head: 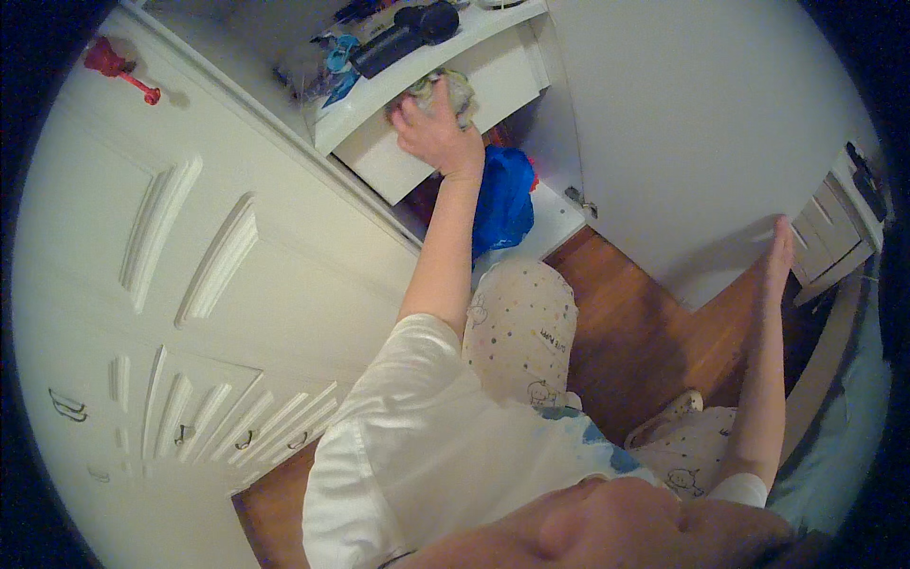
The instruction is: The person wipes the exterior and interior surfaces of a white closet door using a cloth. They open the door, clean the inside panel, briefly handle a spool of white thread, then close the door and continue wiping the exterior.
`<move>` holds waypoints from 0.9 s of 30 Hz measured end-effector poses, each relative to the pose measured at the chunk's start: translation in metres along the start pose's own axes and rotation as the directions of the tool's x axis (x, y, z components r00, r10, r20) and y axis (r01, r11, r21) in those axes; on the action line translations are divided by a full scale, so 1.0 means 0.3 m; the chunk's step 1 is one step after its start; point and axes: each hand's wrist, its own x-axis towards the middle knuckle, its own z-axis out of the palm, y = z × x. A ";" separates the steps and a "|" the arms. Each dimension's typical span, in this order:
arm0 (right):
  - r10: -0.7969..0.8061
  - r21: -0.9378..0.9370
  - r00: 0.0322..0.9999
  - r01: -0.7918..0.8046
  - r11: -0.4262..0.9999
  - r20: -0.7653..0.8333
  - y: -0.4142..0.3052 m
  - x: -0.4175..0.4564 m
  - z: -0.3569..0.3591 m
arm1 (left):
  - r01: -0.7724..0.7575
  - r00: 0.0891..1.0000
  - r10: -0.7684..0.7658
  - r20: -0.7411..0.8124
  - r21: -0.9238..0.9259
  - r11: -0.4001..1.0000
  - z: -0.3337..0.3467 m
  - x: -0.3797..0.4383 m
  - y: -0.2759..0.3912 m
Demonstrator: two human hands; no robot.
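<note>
My left hand [437, 139] is stretched out to a white drawer front [377, 156] inside an open cabinet. It is closed around a crumpled, pale green and whitish cloth-like item [453, 96], just under the shelf's edge. Whether the item touches the drawer cannot be told. My right hand [780, 245] is held out to the far right, fingers extended and nothing seen in it, beside a small white drawer unit [828, 227]. Below the drawer front and behind my left forearm, a blue plastic bag [506, 199] lies in the lower compartment.
A dark massager-like device [405, 39] and a light-blue item [341, 57] sit on the white shelf [490, 32]. White panelled doors [284, 284] stand at left, with a red item [106, 60] on one. A white door panel [682, 128] and wooden floor [611, 284] are at right.
</note>
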 end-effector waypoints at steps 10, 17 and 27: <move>0.094 0.058 0.996 -0.094 0.994 0.002 -0.061 -0.038 0.021 | -0.484 0.862 0.489 0.133 -0.067 0.872 0.195 0.068 0.121; 0.056 0.095 0.998 -0.053 0.994 -0.027 -0.049 -0.037 0.025 | -0.696 0.672 0.701 0.238 -0.122 0.708 0.257 0.117 0.205; 0.077 0.021 0.996 -0.078 0.997 0.040 -0.038 -0.005 0.010 | -0.653 0.680 0.635 0.366 -0.092 0.752 0.016 -0.007 -0.089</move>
